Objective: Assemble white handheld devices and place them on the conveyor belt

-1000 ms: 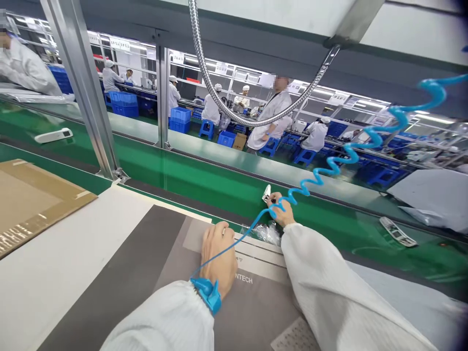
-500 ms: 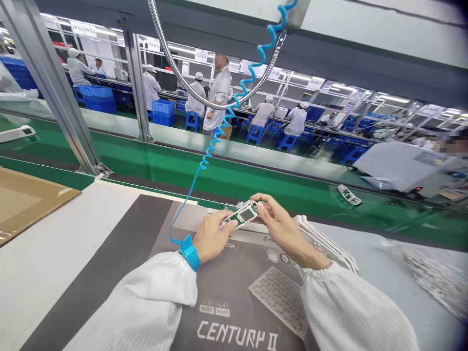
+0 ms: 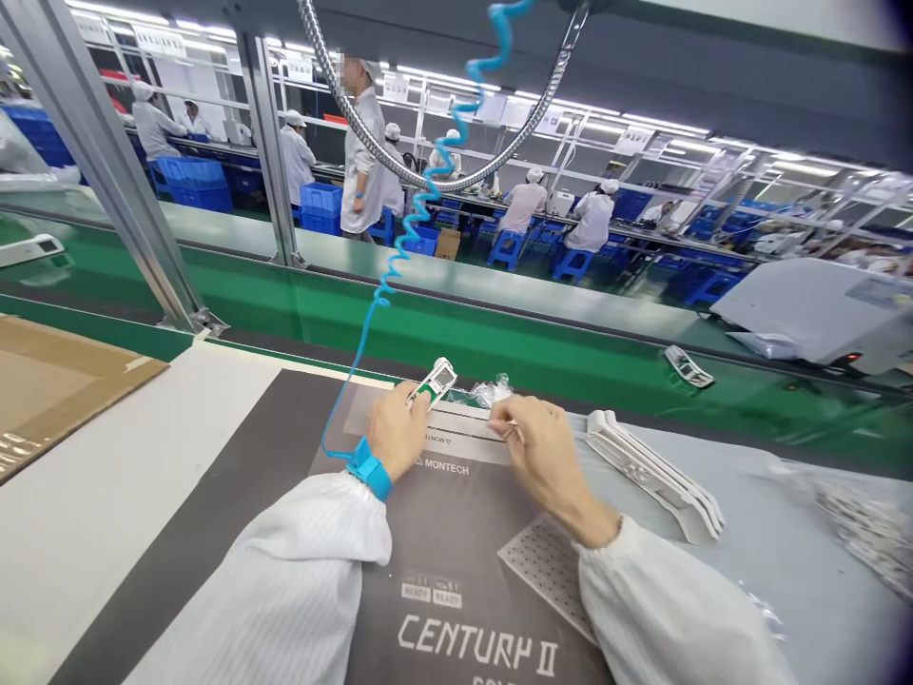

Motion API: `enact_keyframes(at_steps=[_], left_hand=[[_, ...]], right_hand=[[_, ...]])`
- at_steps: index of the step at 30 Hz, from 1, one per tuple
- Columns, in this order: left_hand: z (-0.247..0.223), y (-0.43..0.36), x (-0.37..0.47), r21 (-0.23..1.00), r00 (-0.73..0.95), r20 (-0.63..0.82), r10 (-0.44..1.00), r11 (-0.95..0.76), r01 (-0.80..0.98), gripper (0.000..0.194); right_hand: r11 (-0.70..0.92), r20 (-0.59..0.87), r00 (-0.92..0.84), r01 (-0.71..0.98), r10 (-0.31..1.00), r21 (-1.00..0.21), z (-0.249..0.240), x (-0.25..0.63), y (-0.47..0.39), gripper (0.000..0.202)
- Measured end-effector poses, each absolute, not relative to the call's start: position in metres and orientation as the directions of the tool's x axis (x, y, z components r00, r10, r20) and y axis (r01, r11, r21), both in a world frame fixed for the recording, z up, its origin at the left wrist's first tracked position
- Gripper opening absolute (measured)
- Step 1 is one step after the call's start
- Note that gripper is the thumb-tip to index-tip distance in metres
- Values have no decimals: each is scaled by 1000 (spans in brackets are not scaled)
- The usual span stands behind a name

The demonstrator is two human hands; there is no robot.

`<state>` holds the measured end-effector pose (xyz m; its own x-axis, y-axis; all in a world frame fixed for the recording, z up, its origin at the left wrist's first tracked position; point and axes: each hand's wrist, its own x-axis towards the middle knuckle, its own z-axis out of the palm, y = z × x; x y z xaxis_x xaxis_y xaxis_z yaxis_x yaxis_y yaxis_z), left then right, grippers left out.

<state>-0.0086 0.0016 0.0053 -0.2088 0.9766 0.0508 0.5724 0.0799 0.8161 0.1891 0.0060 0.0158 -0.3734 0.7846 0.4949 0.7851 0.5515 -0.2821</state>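
Observation:
My left hand (image 3: 397, 430), with a blue wrist strap (image 3: 369, 468) at its wrist, grips a white device housing (image 3: 440, 377) with a small screen and a green circuit board. The housing tilts up and to the right, clear of the mat. My right hand (image 3: 540, 455) is off the housing, over the upper part of the dark printed mat (image 3: 456, 533). Its fingers are pinched together near some crumpled clear plastic (image 3: 492, 390); whatever lies between them is too small to make out.
Several white housings (image 3: 656, 476) lie stacked right of my right hand. Beyond runs a green conveyor (image 3: 499, 347) carrying another housing (image 3: 689, 366). Cardboard (image 3: 71, 381) lies left, bagged parts (image 3: 856, 518) right. A coiled blue cord (image 3: 406, 238) hangs ahead.
My right hand has let go of the housing and moved apart from it, its fingers now pinched. My left hand has shifted slightly left and turned the housing more upright.

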Motion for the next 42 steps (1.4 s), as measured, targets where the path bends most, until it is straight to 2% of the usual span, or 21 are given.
enact_keyframes(at_steps=[2, 5, 9, 11, 13, 17, 19, 20, 22, 24, 25, 27, 30, 33, 35, 36, 37, 39, 42], left_hand=[[3, 6, -13, 858, -204, 24, 979, 85, 507, 25], [0, 6, -11, 919, -165, -4, 986, 68, 388, 24], [0, 0, -2, 951, -124, 30, 992, 10, 309, 22], [1, -3, 1, 954, -105, 59, 993, -25, 299, 21], [3, -5, 2, 943, -99, 85, 992, -48, 328, 21], [3, -2, -2, 853, -241, 103, 965, 39, 521, 20], [1, 2, -6, 832, -341, 74, 937, 130, 539, 22], [0, 4, -9, 842, -369, 51, 928, 159, 516, 22], [-1, 6, -14, 878, -383, 11, 924, 175, 445, 23], [-2, 7, -17, 909, -384, 1, 923, 160, 386, 23], [-2, 7, -17, 920, -382, 2, 924, 148, 363, 23], [-3, 7, -17, 940, -376, 1, 926, 128, 317, 23], [-3, 8, -16, 967, -370, -10, 929, 103, 232, 24], [-3, 8, -16, 986, -360, -22, 933, 80, 146, 25], [-4, 8, -15, 993, -352, -39, 935, 75, 87, 26], [-4, 8, -14, 996, -345, -50, 937, 73, 52, 27], [-4, 8, -14, 997, -337, -63, 939, 72, 15, 28], [-3, 8, -12, 995, -315, -89, 945, 72, -65, 30], [1, 6, -11, 984, -272, -118, 955, 76, -159, 33]], right_hand=[[449, 454, -232, 766, 860, -459, 19, 184, 16, 15], [353, 377, -111, 656, 919, -667, 19, 173, 31, 18], [181, 210, 15, 443, 978, -878, 6, 154, 40, 38], [102, 130, 66, 326, 989, -940, 1, 146, 39, 46], [84, 110, 95, 242, 989, -967, 0, 141, 35, 48], [161, 160, -24, 232, 987, -959, 6, 143, 30, 44], [208, 198, -64, 311, 978, -927, 7, 151, 34, 41], [219, 215, -56, 418, 975, -882, 7, 157, 38, 38], [177, 233, -13, 693, 972, -699, 4, 168, 49, 32], [88, 229, 30, 870, 973, -485, 1, 178, 58, 25], [64, 233, 39, 906, 972, -419, 0, 182, 61, 20], [77, 280, 32, 925, 960, -373, 3, 191, 60, 11], [77, 364, 11, 971, 931, -226, 14, 216, 45, 20], [-67, 350, 42, 996, 936, 60, 21, 260, 19, 23], [-153, 289, 74, 953, 955, 262, 19, 294, 2, 21], [-173, 254, 90, 929, 963, 327, 16, 310, -5, 22], [-170, 230, 90, 918, 969, 358, 14, 323, -12, 24], [-132, 211, 66, 939, 975, 318, 14, 339, -20, 25], [-49, 161, 38, 997, 986, 63, 29, 333, -25, 27]])
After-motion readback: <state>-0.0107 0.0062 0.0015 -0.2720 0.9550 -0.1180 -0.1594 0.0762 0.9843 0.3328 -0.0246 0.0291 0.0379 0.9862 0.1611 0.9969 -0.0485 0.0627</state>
